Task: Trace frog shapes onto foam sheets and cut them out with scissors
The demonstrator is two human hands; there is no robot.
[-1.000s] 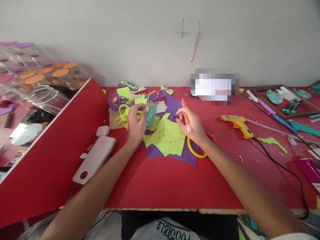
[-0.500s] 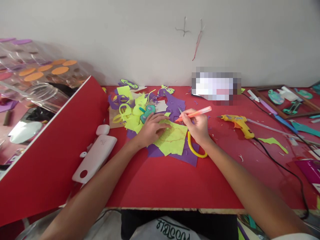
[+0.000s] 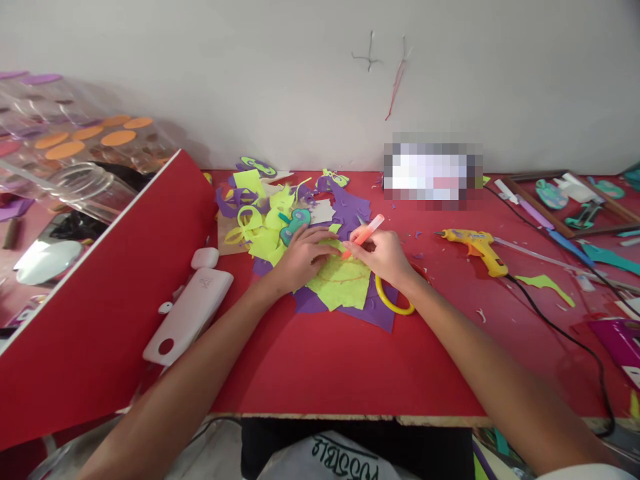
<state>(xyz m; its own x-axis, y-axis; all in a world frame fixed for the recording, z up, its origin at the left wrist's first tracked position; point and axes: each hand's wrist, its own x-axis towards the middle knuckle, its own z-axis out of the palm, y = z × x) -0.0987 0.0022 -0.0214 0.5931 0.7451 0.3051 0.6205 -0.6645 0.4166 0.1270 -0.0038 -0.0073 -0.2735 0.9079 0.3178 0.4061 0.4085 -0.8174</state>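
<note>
My right hand (image 3: 383,257) grips an orange marker (image 3: 370,230), its tip down at the upper part of a yellow-green felt sheet (image 3: 340,287). A thin curved line is drawn on that sheet. My left hand (image 3: 305,259) lies on the sheet's left side, fingers spread and slightly bent. Under it all is a purple felt piece (image 3: 367,319). A yellow loop handle (image 3: 393,307), apparently of scissors, lies beside my right wrist, the rest mostly hidden. Just beyond my left hand sits a teal mask-like felt shape (image 3: 295,227).
Felt scraps (image 3: 257,220) pile up behind my left hand. A yellow glue gun (image 3: 475,248) with a black cord lies right. At left are a white power bank (image 3: 190,317) and a red partition (image 3: 115,300). A blurred-out screen (image 3: 430,173) leans at the wall.
My right hand has shifted a little left over the yellow-green felt, and the marker now stands steeper with its tip nearer my left fingers. My left hand has barely moved.
</note>
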